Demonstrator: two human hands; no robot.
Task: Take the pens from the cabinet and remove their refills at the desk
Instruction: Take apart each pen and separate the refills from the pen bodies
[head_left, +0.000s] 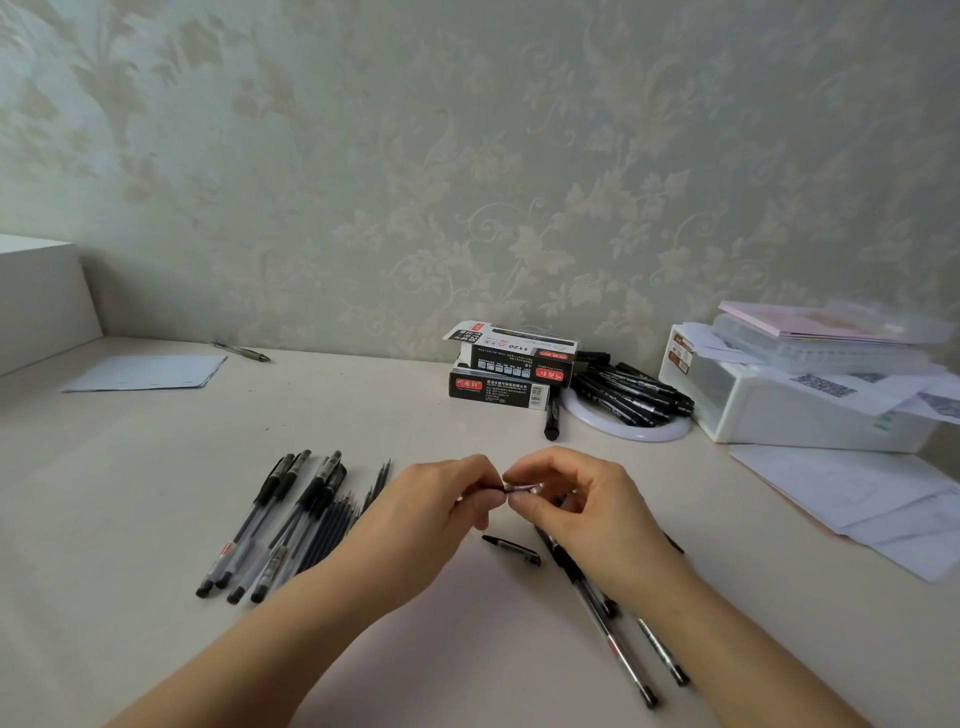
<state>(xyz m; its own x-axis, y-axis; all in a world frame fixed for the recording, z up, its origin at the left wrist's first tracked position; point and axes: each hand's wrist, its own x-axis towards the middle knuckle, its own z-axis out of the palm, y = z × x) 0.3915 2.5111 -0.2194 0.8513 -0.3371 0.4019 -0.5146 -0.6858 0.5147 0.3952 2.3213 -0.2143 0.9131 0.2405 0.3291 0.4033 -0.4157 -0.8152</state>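
Note:
Both hands meet above the middle of the desk (156, 467) around one pen (519, 487). My left hand (441, 512) grips its dark barrel, and my right hand (576, 506) pinches its silvery tip end between thumb and fingers. A loose black cap (514, 550) lies on the desk just below them. To the left lies a bunch of clear pens with black caps (270, 525), with several bare refills (337, 525) beside them. More pens (613, 623) lie under my right forearm.
Two stacked black pen boxes (511, 371) stand at the back by the wall. A heap of black markers (634, 392) rests on a white ring beside a white storage box (779, 410) topped with papers. Loose sheets (857, 499) lie right; paper (145, 371) and a pen (244, 352) far left.

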